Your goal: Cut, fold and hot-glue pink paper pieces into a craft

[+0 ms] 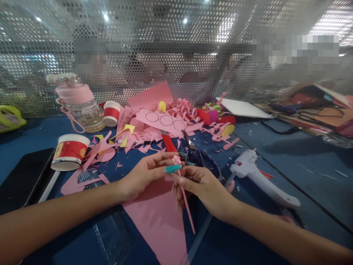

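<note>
landmark: pink sheet (162, 224), flat on the blue table (234, 244), beneath both hands. pink strip (186, 206) is above the sheet's right edge, bunched end up, tail slanting down toward the near side.

left hand (139, 180): thumb and fingers narrow, pinching the bunched end, likely to stop it springing loose. right hand (205, 186): fingertips drawn together on the strip just below, probably steadying the tail.

scissors (200, 156) lie beyond the sheet, to its right, blades pointing away, presumably parked within reach. glue gun (257, 178) lies right of the sheet, handle toward the right arm, seemingly for easy grabbing.
</note>
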Action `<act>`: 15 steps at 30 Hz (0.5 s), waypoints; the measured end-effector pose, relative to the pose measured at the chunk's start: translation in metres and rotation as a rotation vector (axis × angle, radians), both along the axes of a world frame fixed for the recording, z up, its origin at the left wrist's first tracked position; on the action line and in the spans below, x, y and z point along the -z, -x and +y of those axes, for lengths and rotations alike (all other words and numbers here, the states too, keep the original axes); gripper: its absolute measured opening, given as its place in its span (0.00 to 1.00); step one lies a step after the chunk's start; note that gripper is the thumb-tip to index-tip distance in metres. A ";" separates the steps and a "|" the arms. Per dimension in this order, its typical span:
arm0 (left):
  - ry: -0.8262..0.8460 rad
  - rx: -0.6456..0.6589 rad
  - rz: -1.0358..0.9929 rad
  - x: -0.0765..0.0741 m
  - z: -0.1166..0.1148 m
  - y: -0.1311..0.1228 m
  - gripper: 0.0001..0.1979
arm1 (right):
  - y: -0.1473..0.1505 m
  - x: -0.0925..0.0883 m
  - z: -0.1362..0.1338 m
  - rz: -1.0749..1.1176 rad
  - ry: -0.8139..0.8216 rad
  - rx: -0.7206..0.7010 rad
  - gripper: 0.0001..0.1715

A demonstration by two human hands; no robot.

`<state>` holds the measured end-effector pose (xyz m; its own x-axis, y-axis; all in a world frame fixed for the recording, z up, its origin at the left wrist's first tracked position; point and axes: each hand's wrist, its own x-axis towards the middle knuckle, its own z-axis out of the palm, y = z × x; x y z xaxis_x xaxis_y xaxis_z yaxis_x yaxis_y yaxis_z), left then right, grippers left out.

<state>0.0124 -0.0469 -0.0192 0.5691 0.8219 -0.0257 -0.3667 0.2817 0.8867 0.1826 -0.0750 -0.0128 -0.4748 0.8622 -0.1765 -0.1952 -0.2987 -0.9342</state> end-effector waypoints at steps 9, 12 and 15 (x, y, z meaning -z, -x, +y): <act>0.051 0.035 0.051 -0.002 0.001 0.002 0.35 | 0.003 0.000 -0.001 -0.017 -0.003 0.062 0.17; 0.053 0.073 0.062 -0.003 0.001 0.001 0.35 | 0.003 -0.001 0.000 -0.019 0.008 0.090 0.17; 0.043 0.064 0.066 -0.002 0.001 0.001 0.35 | 0.004 -0.002 0.000 -0.022 0.002 0.105 0.17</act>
<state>0.0111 -0.0455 -0.0176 0.6166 0.7811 -0.0988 -0.2882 0.3407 0.8949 0.1789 -0.0748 -0.0104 -0.3776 0.9068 -0.1876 -0.2055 -0.2796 -0.9379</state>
